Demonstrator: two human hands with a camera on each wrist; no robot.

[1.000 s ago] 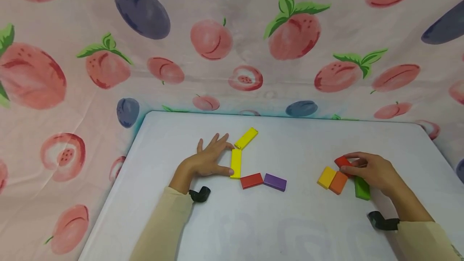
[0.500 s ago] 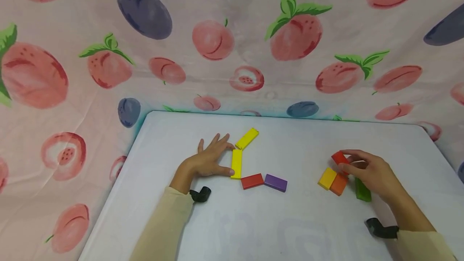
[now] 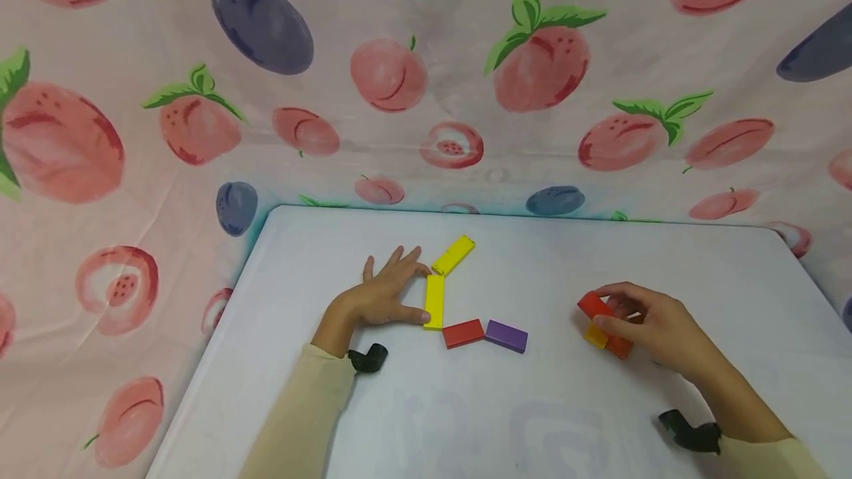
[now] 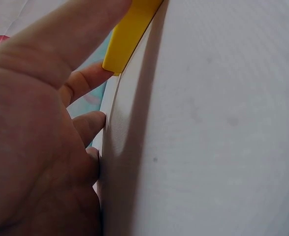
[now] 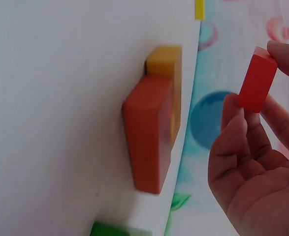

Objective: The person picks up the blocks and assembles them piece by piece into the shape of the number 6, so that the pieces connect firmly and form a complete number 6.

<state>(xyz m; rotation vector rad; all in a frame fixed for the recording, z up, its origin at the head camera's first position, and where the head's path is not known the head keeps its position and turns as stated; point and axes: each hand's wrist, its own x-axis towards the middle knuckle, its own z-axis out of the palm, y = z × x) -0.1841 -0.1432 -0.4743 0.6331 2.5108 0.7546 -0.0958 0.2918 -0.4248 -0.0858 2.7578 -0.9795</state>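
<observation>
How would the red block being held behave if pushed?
The red block would likely slide, not roll, given its flat faces. It seems stiff: its edges look straight while pinched. Being long, it could tip if upright.

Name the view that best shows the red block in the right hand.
Right wrist: the red block appears large and nearly whole there, held in the right hand. Head shows it smaller, partly covered by that hand. Left wrist doesn't show it.

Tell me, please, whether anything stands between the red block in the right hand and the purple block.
Nothing visible does: only tabletop separates the held red block from the purple block; the nearby amber block appears off that line.
</observation>
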